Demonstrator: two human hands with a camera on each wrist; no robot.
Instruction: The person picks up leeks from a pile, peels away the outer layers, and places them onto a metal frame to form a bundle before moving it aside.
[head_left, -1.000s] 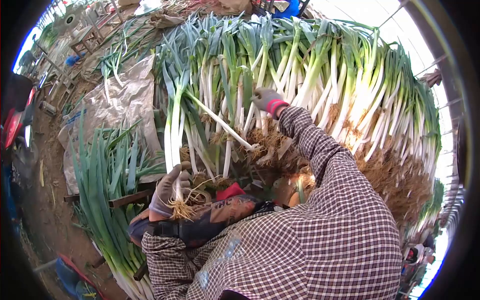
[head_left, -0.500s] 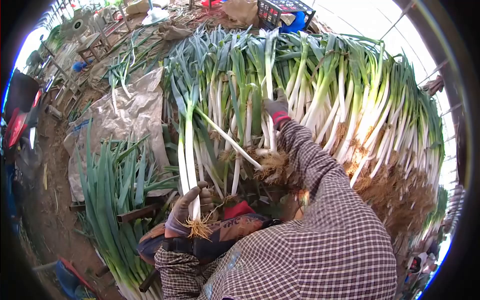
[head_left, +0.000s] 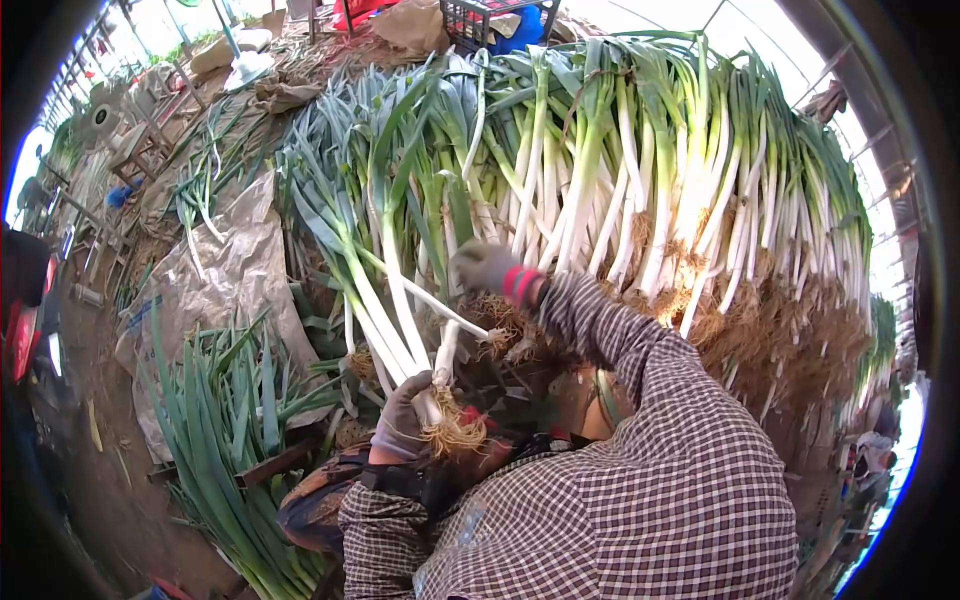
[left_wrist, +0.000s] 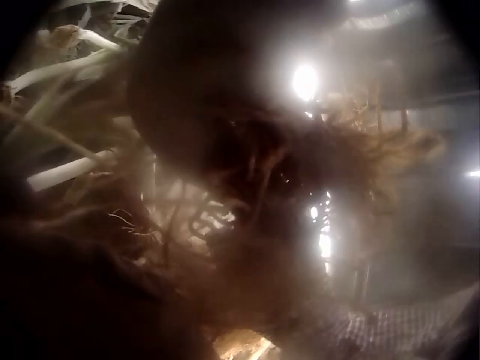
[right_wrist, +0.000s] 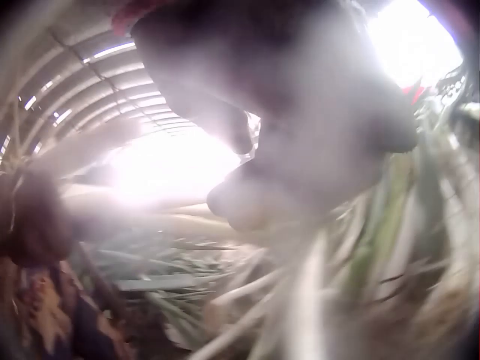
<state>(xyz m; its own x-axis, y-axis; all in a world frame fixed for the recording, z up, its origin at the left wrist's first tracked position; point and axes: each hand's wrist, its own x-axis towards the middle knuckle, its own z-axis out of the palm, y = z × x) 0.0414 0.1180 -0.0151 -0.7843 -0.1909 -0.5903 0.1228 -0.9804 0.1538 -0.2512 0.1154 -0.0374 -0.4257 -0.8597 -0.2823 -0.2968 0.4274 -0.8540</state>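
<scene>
In the head view my gloved left hand [head_left: 402, 420] holds several long green onions [head_left: 385, 330] near their root ends. Brown roots [head_left: 455, 432] hang beside the glove. To the upper right, my gloved right hand [head_left: 490, 270], with a pink-striped cuff, curls around another green onion [head_left: 447, 350] whose white lower end slants toward the left hand. In the right wrist view pale stalks [right_wrist: 195, 225] run up to blurred fingers. Dark blur fills most of the left wrist view, with white stalks [left_wrist: 71, 171] at its left.
A long row of green onions [head_left: 640, 180] leans upright, roots toward me. At left lies a bunch of green onions [head_left: 215, 430] beside a crumpled sack [head_left: 225, 290]. A black crate [head_left: 470, 22] stands at the back. One loose onion [head_left: 435, 302] lies slanted before the row.
The right hand reached to the row, gripped a green onion, and has drawn it toward the left hand. The left hand keeps its onions, their tops now tilted left. The head view has shifted.
</scene>
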